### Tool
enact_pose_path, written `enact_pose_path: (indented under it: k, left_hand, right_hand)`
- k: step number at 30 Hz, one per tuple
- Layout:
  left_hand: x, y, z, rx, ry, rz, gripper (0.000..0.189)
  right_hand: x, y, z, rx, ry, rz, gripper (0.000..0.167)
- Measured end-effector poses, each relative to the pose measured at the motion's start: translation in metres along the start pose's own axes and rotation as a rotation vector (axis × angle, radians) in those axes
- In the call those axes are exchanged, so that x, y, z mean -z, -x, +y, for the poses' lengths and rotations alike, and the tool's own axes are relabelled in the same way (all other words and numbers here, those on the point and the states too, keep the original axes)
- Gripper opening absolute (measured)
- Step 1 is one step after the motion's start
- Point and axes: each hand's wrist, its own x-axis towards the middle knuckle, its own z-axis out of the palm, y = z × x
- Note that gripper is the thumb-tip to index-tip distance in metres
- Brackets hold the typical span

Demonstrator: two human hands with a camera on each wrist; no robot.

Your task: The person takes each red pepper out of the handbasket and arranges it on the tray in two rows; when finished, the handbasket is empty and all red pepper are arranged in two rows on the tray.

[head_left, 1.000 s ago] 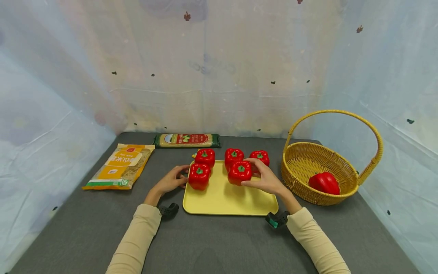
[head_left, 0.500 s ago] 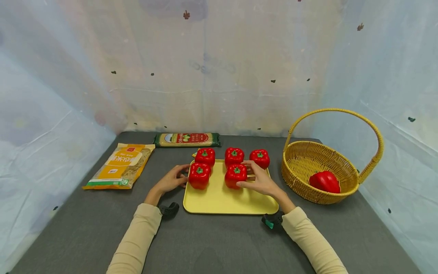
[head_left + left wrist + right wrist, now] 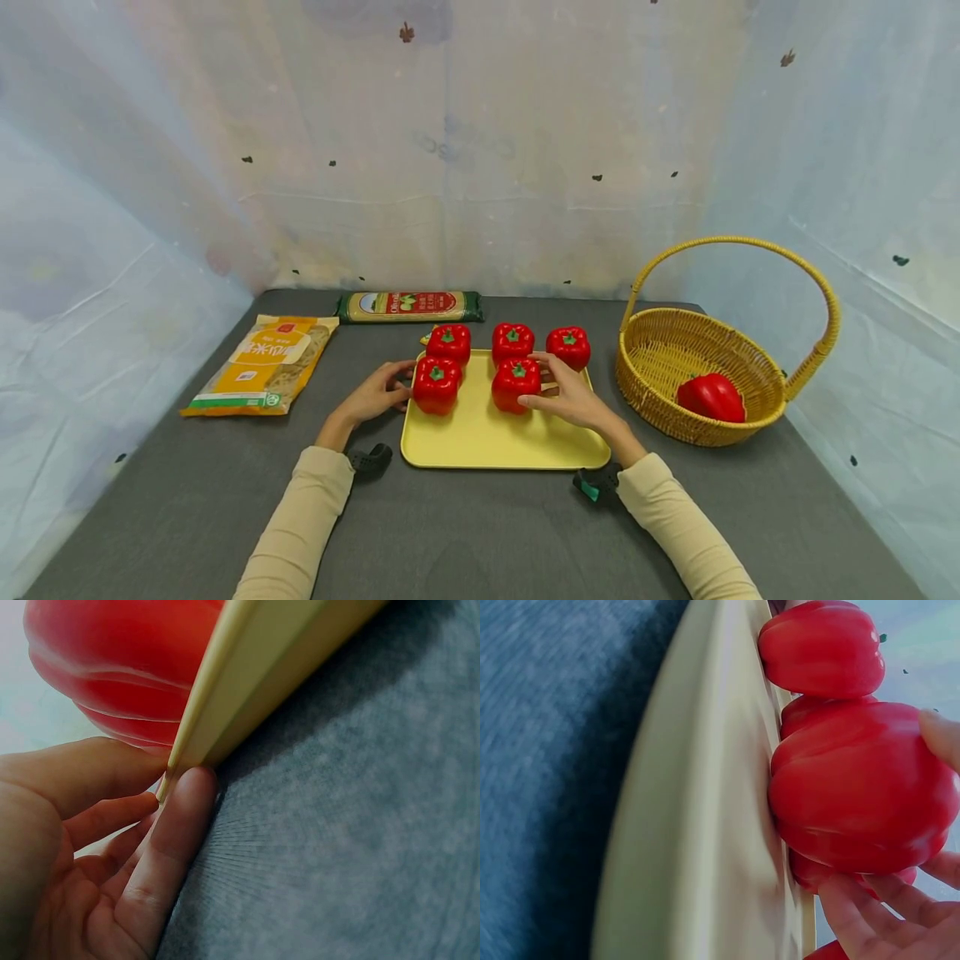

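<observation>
At the left rim of the yellow tray (image 3: pixel 495 446), my left hand (image 3: pixel 377 392) pinches the edge; the left wrist view shows thumb and fingers on either side of that rim (image 3: pixel 199 712). Beside it sits a red bell pepper (image 3: pixel 437 387) with a green stem. Toward the tray's middle, my right hand (image 3: pixel 572 402) holds another red bell pepper (image 3: pixel 514 388) from its right side. In the right wrist view, fingers and thumb span this pepper (image 3: pixel 862 787), its base right at the tray floor. Three more peppers stand in a row behind, including the rear right bell pepper (image 3: pixel 568 347).
A yellow wicker basket (image 3: pixel 652 421) with a tall handle stands at right, with one red bell pepper (image 3: pixel 711 398) inside. An orange-and-clear food packet (image 3: pixel 262 367) lies at left on the dark grey table (image 3: pixel 480 525). A long green packet (image 3: pixel 410 307) lies at the back.
My right hand has lowered its pepper slightly leftward and toward me, in front of the middle rear pepper. Over the last half second it barely moves. The left hand stays at the tray rim.
</observation>
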Motion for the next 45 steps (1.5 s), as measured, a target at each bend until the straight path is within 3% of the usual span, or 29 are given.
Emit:
enact_pose_path:
  k: [23,32,39,45]
  left_hand:
    - [0.001,0.002,0.001,0.008,0.008,0.002,0.054]
    - [0.001,0.002,0.002,0.003,0.008,0.002,0.054]
    - [0.002,0.002,0.001,-0.014,0.003,-0.007,0.055]
    - [0.001,0.001,-0.001,-0.004,0.004,-0.005,0.054]
  right_hand:
    - [-0.003,0.001,-0.004,0.051,0.036,0.005,0.076]
    - [0.003,0.011,-0.038,0.051,-0.007,-0.013,0.076]
    - [0.008,0.008,-0.01,0.093,0.048,0.016,0.076]
    - [0.032,0.019,-0.019,0.117,0.048,0.071,0.069]
